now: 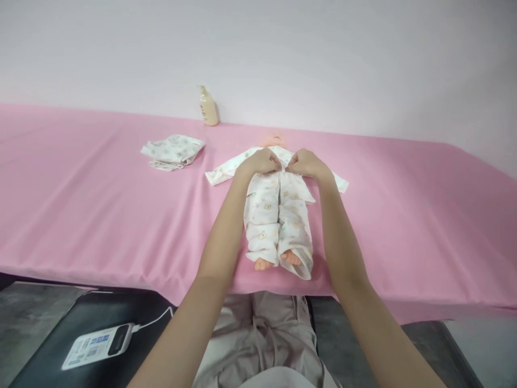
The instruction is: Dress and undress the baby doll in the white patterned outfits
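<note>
A baby doll (262,264) lies on its back, feet toward me, in a white patterned baby shirt (226,168) and matching trousers (262,207). The shirt's sleeves spread out to both sides. At the front of the chest my left hand (264,160) pinches the shirt from the left. Facing it, my right hand (306,163) pinches the same shirt from the right, with a small gap between the two sets of fingertips. My hands cover part of the shirt front, so the fastening there is too small to make out. Both bare feet stick out of the trouser legs.
The doll lies on a table with a pink cloth (100,215). To the left is a folded patterned cloth (173,151). A pump bottle (209,109) stands by the wall. Below the table edge, a white power bank (97,345) with a cable rests on a black seat (109,310).
</note>
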